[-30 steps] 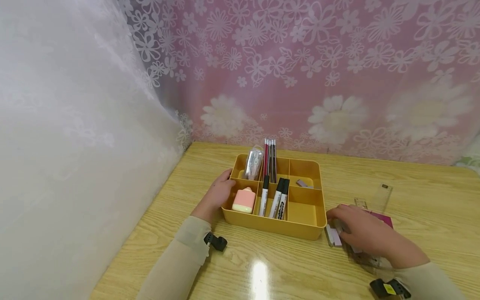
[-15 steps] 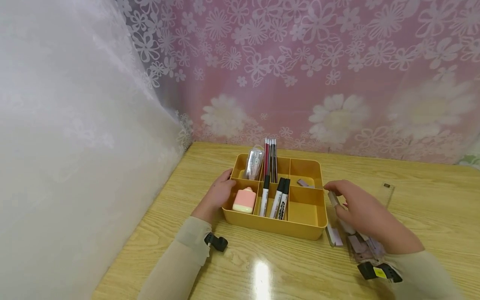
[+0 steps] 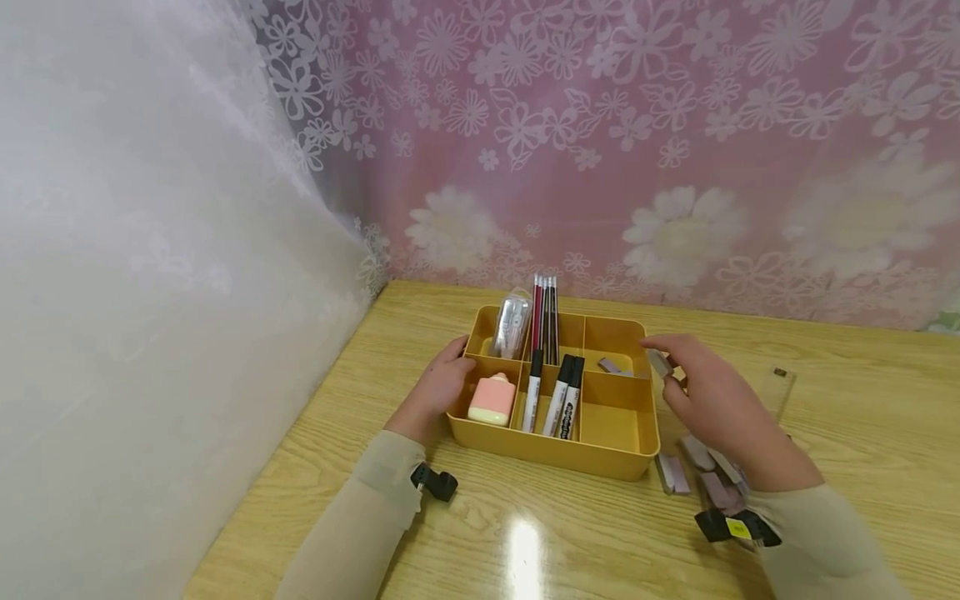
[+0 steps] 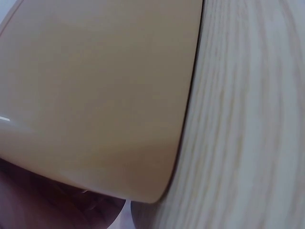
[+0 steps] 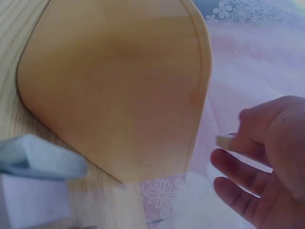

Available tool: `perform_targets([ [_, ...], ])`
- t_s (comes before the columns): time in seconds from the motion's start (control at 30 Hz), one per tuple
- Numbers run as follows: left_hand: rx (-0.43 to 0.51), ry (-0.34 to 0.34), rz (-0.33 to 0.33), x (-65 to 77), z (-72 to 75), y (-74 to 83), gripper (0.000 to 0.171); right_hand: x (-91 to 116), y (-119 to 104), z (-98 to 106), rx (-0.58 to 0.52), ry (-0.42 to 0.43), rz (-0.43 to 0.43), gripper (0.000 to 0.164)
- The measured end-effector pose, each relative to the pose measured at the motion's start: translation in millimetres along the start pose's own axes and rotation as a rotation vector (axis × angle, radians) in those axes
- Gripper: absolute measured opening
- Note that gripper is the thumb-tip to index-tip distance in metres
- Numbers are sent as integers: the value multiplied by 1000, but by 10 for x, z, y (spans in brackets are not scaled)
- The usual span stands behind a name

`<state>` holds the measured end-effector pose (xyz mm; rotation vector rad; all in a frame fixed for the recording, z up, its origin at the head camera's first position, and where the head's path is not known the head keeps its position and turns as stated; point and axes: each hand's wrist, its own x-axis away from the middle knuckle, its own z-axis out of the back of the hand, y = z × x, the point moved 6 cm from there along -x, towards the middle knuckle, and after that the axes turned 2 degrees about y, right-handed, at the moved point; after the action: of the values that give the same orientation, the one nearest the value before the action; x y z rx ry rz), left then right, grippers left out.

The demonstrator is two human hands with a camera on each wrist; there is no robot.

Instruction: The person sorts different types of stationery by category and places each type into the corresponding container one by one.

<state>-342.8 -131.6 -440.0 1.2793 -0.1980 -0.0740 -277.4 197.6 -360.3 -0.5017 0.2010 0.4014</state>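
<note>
Head view: pinched block point(image 3: 660, 363) higher

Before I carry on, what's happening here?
A person's left hand grips the left side of a yellow divided tray. The right hand pinches a small pale block near the tray's right rim. A similar block lies in the back right compartment, and more blocks lie on the table to the tray's right.

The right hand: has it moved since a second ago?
Yes: the right hand moved along the yellow box, from its front right corner toward the back.
</note>
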Motion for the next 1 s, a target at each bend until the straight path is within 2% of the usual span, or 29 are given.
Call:
perform_targets([
  [0.23,0,-3,8,-6,-4,-25,53,-62,-46,35,13,184,45,53],
  [0.37,-6,2,1,-15,5,-24,53,-69,-29,39,14,220,52,52],
  [0.57,-17,7,2,-17,11,-8,54,-41,14,48,-15,198,35,51],
  [0.77,-14,6,-7,-17,5,-11,53,-1,35,80,-32,153,13,40],
  [1.0,-18,-3,-22,-31,14,-15,53,106,181,-1,-21,-31,-34,43],
])
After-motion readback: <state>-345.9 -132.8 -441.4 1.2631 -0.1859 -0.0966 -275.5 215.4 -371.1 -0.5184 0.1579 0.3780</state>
